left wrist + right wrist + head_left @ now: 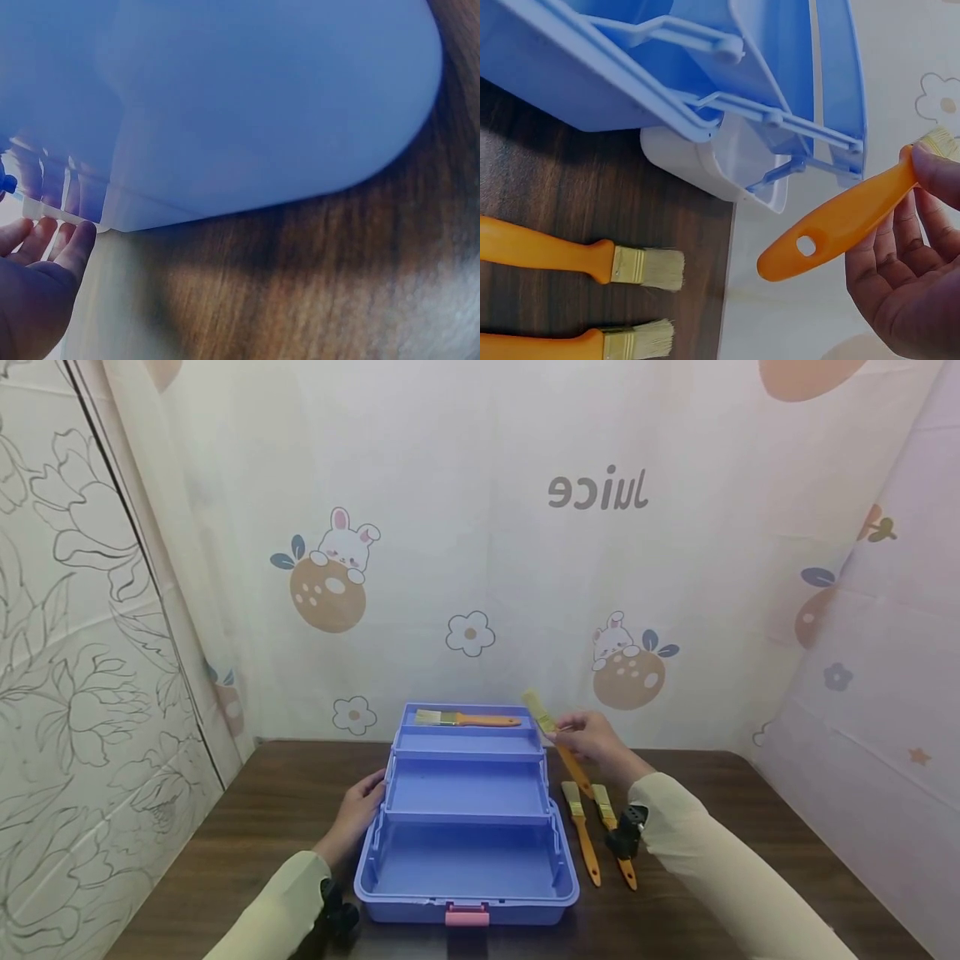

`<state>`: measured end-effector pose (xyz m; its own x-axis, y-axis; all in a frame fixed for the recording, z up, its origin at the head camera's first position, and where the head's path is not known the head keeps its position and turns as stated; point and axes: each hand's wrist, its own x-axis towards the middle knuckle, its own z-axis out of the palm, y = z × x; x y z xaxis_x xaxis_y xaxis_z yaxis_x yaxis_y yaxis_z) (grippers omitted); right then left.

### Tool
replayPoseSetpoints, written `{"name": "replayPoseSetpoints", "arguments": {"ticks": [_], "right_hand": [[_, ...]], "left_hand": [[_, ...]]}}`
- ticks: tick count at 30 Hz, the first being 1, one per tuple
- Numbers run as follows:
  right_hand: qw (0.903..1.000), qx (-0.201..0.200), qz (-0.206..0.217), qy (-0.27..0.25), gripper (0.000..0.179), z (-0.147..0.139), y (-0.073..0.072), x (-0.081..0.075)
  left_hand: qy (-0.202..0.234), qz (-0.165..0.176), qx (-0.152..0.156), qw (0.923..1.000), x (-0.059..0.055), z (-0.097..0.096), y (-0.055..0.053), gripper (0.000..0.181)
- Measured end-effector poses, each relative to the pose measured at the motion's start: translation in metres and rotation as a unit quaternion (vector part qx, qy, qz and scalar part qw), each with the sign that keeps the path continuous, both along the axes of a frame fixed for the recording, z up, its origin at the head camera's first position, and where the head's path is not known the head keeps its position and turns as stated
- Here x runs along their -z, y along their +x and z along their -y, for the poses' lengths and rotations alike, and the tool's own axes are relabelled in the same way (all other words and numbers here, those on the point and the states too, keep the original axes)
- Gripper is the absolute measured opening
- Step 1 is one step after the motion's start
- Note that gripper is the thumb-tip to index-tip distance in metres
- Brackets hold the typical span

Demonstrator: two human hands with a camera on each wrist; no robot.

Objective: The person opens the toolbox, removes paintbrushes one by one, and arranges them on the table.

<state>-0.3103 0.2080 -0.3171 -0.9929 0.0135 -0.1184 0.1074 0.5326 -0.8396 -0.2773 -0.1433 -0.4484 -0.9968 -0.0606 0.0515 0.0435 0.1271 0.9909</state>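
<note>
My right hand pinches a paintbrush between thumb and fingers near its ferrule. This brush is raised beside the top tray's right edge, pale bristles up and orange handle slanting down. An opened blue toolbox with stepped trays and a pink latch stands in the middle. Its left side is touched by my left hand, whose fingertips meet the edge in the left wrist view. Another paintbrush lies lengthwise in the top tray.
Two more paintbrushes lie on the dark wooden table, right of the toolbox and under my right forearm. A printed curtain hangs close behind the table. Behind the trays, the white lid tilts back.
</note>
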Motion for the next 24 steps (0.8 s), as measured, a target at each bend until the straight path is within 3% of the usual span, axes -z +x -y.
{"name": "replayPoseSetpoints", "arguments": {"ticks": [11,24], "right_hand": [[0.9996,0.027,0.006,-0.009,0.034,-0.011,0.004,0.008],[0.9992,0.029,0.024,-0.012,0.038,-0.035,0.007,0.02]], "left_hand": [[-0.005,-0.005,-0.004,1.0,-0.003,-0.001,0.001,0.042],[-0.005,-0.011,-0.007,0.9999,0.001,-0.001,-0.002,0.041]]}}
